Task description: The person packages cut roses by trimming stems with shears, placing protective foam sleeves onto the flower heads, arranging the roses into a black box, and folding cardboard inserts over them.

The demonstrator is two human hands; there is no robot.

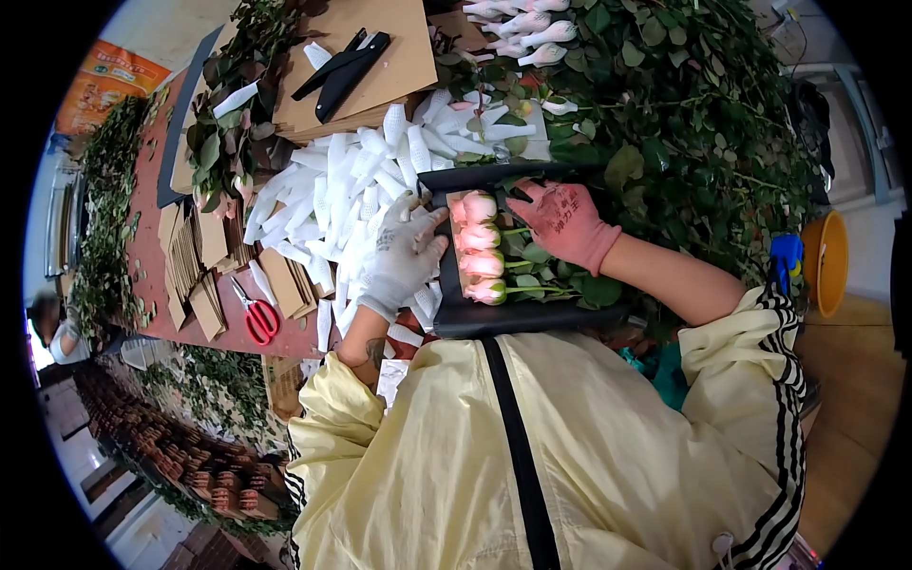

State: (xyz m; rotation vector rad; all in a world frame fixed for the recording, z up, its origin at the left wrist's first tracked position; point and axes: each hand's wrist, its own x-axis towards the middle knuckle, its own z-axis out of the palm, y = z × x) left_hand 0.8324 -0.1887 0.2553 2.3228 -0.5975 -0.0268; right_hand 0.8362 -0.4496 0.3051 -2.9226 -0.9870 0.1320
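Observation:
Several pink roses (480,249) lie in a row on a strip of brown cardboard (456,275) inside a black tray (532,316), heads to the left and stems to the right. My left hand (401,255), in a whitish glove, rests at the tray's left edge, thumb and fingers apart, fingertips beside the cardboard. In a pink glove, my right hand (565,223) is closed over the stem of the rose farthest from me, just right of its head. The palm and part of the stem are hidden.
White foam net sleeves (332,190) are heaped left of the tray. Red-handled scissors (256,315) and cardboard pieces (204,247) lie further left. A black stapler (351,76) sits on stacked cardboard (404,47). Leafy stems (684,123) and sleeved roses (527,28) fill the far right.

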